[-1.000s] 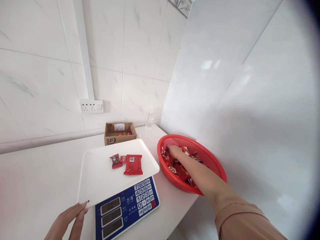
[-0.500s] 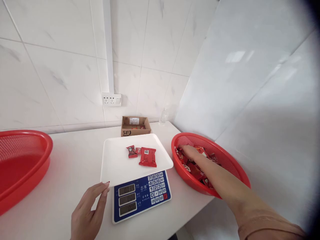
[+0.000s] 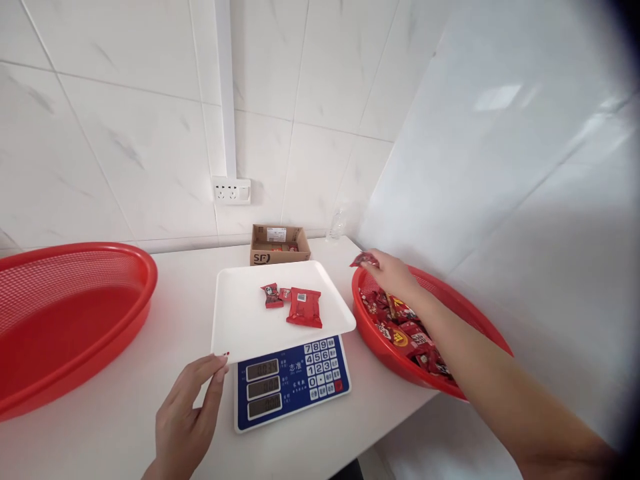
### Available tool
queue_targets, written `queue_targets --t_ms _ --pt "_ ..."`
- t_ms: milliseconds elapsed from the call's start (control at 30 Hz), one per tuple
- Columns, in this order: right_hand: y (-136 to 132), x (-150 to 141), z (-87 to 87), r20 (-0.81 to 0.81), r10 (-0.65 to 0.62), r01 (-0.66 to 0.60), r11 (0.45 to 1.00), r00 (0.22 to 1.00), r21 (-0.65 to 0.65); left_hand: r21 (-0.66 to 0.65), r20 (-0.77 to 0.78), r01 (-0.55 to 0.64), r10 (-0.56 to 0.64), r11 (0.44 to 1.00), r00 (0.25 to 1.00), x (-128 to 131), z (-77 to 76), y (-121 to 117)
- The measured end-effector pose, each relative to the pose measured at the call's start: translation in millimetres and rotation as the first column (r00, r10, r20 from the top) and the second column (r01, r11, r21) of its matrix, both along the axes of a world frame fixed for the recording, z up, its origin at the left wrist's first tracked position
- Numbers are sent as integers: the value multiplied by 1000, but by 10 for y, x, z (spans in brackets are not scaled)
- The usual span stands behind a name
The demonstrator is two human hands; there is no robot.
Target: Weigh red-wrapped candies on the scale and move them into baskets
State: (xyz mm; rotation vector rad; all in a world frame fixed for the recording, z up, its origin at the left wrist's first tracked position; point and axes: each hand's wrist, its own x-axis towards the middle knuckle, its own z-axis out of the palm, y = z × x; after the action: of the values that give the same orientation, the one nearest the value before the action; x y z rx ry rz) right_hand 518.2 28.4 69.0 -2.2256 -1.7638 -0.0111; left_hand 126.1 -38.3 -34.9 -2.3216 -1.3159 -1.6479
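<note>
My right hand (image 3: 393, 272) is raised over the left rim of the right red basket (image 3: 480, 313), pinching a small red packet (image 3: 363, 259). The basket holds several red snack packets (image 3: 400, 328). A blue electronic scale (image 3: 293, 383) carries a white tray (image 3: 240, 320) with three red packets (image 3: 295, 303) on it. My left hand (image 3: 187, 417) rests on the table, fingers loosely spread, fingertips touching the tray's near left corner.
A large empty red basket (image 3: 60, 320) sits at the left of the white table. A small cardboard box (image 3: 279, 244) and a clear plastic bottle (image 3: 337, 223) stand at the back by the tiled wall. A wall socket (image 3: 231, 191) is above.
My right hand has lifted out of the right basket with a small red packet and moved left toward the tray. The view has swung left, showing the left basket.
</note>
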Motion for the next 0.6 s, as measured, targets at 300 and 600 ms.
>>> queue_targets --t_ms 300,600 --pt "-7 -1306 -71 -127 558 -572 806 820 -153 42 -23 -1 2 999 1000 4 34 26" --pt "280 -1364 -27 -35 497 -497 859 867 -124 67 4 57 -57 996 998 31 71 12"
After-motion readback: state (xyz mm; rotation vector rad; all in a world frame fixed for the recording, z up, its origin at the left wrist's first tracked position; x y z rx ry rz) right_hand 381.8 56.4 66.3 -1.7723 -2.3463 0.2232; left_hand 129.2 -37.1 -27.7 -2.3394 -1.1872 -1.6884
